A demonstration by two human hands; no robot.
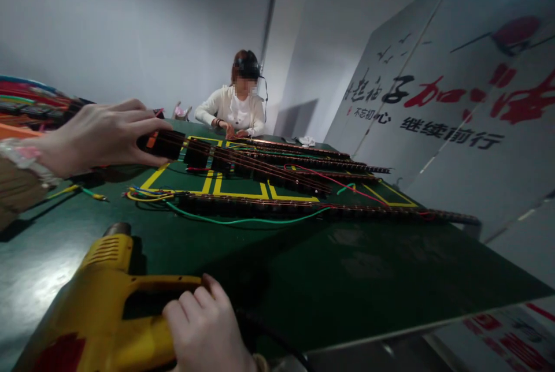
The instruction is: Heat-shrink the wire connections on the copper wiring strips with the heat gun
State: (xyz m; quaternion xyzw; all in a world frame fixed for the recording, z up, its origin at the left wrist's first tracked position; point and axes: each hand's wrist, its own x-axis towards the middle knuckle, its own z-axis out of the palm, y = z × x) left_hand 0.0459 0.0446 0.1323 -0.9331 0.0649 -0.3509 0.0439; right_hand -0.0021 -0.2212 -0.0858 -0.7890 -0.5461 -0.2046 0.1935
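Note:
My left hand [104, 135] is closed, thumb against fingers, around the near end of a long strip of black blocks with copper-coloured wires [197, 152]. That strip slants away to the right, its held end raised above the green table. At the lower left, my right hand [208, 326] grips the handle of a yellow heat gun [99, 302]. The gun's metal nozzle [117, 229] points up and forward, below my left hand. Between the hands and the far strips lies another black strip [260, 205], with a green wire [243, 222] looping along it.
More black strips [303, 161] and a red wire [338, 182] lie across the green table [390, 279], which has yellow tape outlines [288, 194]. Bundled coloured wires [34, 97] are at the left. A co-worker [236, 109] sits at the far side, hands on a strip.

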